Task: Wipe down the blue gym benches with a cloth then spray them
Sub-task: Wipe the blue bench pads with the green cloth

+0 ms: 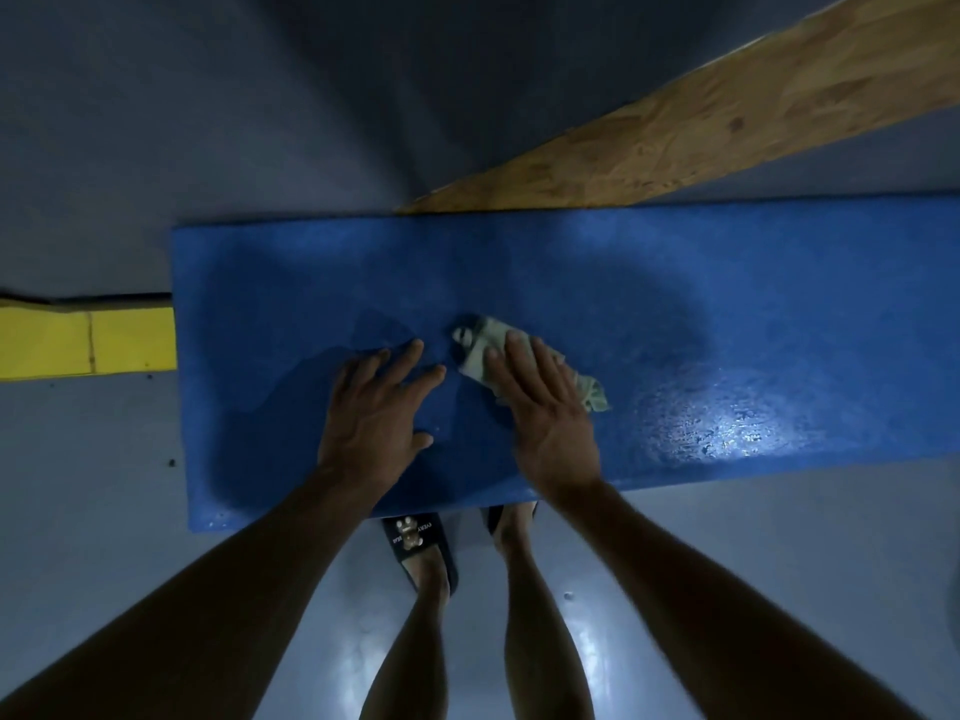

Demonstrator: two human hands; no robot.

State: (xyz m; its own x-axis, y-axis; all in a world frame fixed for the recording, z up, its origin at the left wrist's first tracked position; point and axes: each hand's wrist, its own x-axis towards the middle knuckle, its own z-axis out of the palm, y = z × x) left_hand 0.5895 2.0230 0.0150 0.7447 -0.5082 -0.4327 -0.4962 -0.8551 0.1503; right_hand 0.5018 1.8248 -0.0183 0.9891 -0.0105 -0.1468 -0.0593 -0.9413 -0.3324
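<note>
Grey glossy floor (130,485) surrounds the wet blue padded bench (727,314); left hand (376,407) lies flat near its front edge, right hand (545,407) presses flat-fingered on a crumpled grey cloth (480,350).

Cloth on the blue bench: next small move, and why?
Probably slide the cloth rightward under the flat right hand. The left hand braces flat on the blue bench, the cloth sits mid-bench, and the long stretch to the right remains.
</note>
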